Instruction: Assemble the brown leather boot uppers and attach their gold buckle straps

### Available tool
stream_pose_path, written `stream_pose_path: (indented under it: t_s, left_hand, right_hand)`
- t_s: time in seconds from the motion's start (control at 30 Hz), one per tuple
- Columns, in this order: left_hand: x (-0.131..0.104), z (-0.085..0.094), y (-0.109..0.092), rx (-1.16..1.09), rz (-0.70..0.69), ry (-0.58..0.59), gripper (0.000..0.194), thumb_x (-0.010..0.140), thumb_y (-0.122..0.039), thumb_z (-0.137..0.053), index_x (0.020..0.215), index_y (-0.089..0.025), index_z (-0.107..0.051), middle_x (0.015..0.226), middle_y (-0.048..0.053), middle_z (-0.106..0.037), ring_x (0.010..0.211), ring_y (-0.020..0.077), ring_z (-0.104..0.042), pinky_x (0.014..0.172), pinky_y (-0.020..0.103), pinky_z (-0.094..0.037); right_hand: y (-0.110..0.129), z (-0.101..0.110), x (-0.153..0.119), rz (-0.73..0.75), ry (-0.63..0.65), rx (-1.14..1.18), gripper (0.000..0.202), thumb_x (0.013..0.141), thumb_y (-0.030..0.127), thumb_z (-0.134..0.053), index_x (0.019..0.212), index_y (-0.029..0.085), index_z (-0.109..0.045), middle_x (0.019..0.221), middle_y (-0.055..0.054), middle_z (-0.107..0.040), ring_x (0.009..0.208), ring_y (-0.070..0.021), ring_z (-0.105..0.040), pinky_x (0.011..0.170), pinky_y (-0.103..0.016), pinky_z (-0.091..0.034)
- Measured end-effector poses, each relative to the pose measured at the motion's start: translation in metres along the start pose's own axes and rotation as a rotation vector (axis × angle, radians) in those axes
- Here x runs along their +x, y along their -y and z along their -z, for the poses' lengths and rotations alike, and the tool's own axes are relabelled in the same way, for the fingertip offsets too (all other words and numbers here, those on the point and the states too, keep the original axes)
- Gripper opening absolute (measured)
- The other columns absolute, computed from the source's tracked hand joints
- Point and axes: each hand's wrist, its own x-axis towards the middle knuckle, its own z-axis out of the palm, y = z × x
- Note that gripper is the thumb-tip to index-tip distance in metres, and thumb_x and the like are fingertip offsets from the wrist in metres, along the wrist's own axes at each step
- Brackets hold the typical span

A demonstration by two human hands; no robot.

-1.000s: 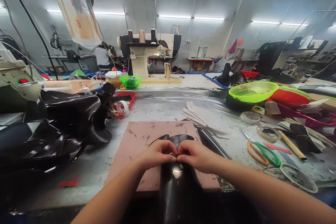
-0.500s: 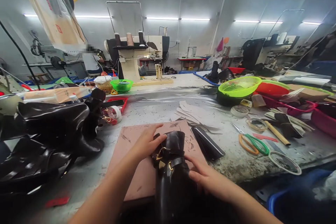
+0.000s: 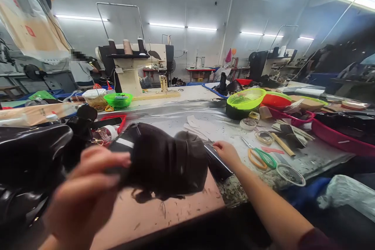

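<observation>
Boot upper (image 3: 172,160) over pink board (image 3: 190,213), left hand (image 3: 84,191) pinching its end, right hand (image 3: 228,154) at black strips (image 3: 216,165), finger closure unclear

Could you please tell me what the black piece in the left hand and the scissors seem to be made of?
Black piece: probably leather or imitation leather, smooth with faint sheen and supple-looking folds; I cannot tell which.
Scissors: silvery blades suggest metal; evenly coloured orange and green handles look like plastic.
</observation>
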Motion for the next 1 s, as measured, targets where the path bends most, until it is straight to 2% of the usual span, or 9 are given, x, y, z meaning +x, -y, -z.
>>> stream_pose_path:
  t_s: [0.03, 0.13, 0.27, 0.43, 0.53, 0.63, 0.77, 0.87, 1.0]
  left_hand:
    - [-0.018, -0.007, 0.007, 0.033, -0.054, 0.049, 0.011, 0.075, -0.034, -0.056, 0.065, -0.032, -0.061, 0.107, -0.012, -0.065, 0.096, 0.0212, -0.059, 0.088, 0.042, -0.037]
    - [-0.063, -0.029, 0.032, 0.307, -0.392, 0.346, 0.024, 0.074, -0.009, -0.05, 0.081, -0.03, -0.061, 0.113, -0.005, -0.062, 0.096, 0.0176, -0.062, 0.085, 0.033, -0.041]
    - [-0.086, -0.036, 0.053, 0.415, -0.132, 0.498, 0.039, 0.064, -0.004, -0.044, 0.093, -0.025, -0.059, 0.124, 0.003, -0.054, 0.113, 0.0239, -0.051, 0.097, 0.041, -0.034]
    - [-0.065, -0.037, 0.039, 0.276, 0.068, 0.848, 0.07, 0.058, -0.011, -0.054, 0.126, -0.028, -0.044, 0.136, 0.003, -0.042, 0.124, 0.0273, -0.038, 0.106, 0.043, -0.024]
    - [-0.051, -0.035, 0.035, 0.312, 0.134, 0.801, 0.07, 0.063, -0.013, -0.054, 0.13, -0.03, -0.04, 0.14, 0.001, -0.036, 0.129, 0.0273, -0.03, 0.109, 0.045, -0.015]
    - [-0.046, -0.019, 0.041, 0.417, 0.218, 0.777, 0.067, 0.067, -0.019, -0.056, 0.131, -0.029, -0.038, 0.142, 0.004, -0.031, 0.131, 0.0308, -0.024, 0.107, 0.049, -0.018]
    - [-0.045, 0.004, 0.028, 0.478, 0.382, 0.488, 0.051, 0.07, -0.02, -0.055, 0.121, -0.025, -0.051, 0.124, 0.007, -0.055, 0.113, 0.0275, -0.05, 0.096, 0.041, -0.037]
    - [-0.041, -0.006, -0.005, 0.186, 0.433, 0.281, 0.025, 0.082, -0.034, -0.044, 0.093, -0.021, -0.063, 0.088, 0.004, -0.066, 0.083, 0.0199, -0.06, 0.073, 0.028, -0.046]
    - [-0.036, -0.043, -0.04, -0.203, 0.432, 0.356, 0.019, 0.079, -0.033, -0.049, 0.075, -0.018, -0.06, 0.074, 0.001, -0.059, 0.071, 0.0141, -0.053, 0.066, 0.023, -0.041]
  right_hand:
    - [-0.006, -0.007, 0.008, -0.009, 0.006, -0.021, 0.016, 0.075, 0.021, -0.051, 0.08, 0.016, -0.066, 0.085, -0.007, -0.067, 0.086, -0.0206, -0.059, 0.078, -0.031, -0.041]
    - [-0.018, -0.026, 0.023, -0.043, 0.029, -0.062, 0.015, 0.069, 0.021, -0.061, 0.081, 0.015, -0.067, 0.086, -0.008, -0.067, 0.084, -0.02, -0.06, 0.075, -0.029, -0.042]
    - [-0.023, -0.034, 0.026, -0.122, 0.02, -0.087, 0.017, 0.069, 0.02, -0.061, 0.084, 0.014, -0.066, 0.084, -0.009, -0.068, 0.081, -0.0211, -0.06, 0.07, -0.029, -0.042]
    - [-0.014, -0.02, 0.02, -0.164, -0.031, -0.082, 0.014, 0.075, 0.023, -0.051, 0.074, 0.016, -0.063, 0.079, -0.011, -0.066, 0.079, -0.0249, -0.06, 0.066, -0.032, -0.04]
    - [-0.001, -0.003, 0.009, -0.127, -0.081, -0.031, 0.022, 0.078, 0.022, -0.044, 0.094, 0.016, -0.058, 0.082, -0.01, -0.066, 0.08, -0.0222, -0.06, 0.07, -0.032, -0.041]
    - [0.023, 0.012, -0.019, 0.06, -0.053, 0.172, 0.035, 0.08, 0.022, -0.041, 0.115, 0.019, -0.04, 0.083, -0.005, -0.063, 0.075, -0.0173, -0.06, 0.067, -0.028, -0.044]
    - [0.069, 0.017, -0.077, 0.446, 0.131, 0.267, 0.016, 0.079, 0.029, -0.051, 0.093, 0.023, -0.048, 0.081, -0.003, -0.059, 0.072, -0.0161, -0.057, 0.065, -0.027, -0.045]
    - [0.099, 0.01, -0.113, 0.673, 0.333, 0.285, 0.004, 0.079, 0.025, -0.053, 0.08, 0.022, -0.051, 0.072, 0.0, -0.058, 0.065, -0.013, -0.054, 0.06, -0.024, -0.044]
    - [0.12, 0.001, -0.134, 0.796, 0.424, 0.357, 0.002, 0.082, 0.022, -0.052, 0.081, 0.021, -0.054, 0.072, 0.0, -0.059, 0.064, -0.0116, -0.056, 0.058, -0.022, -0.045]
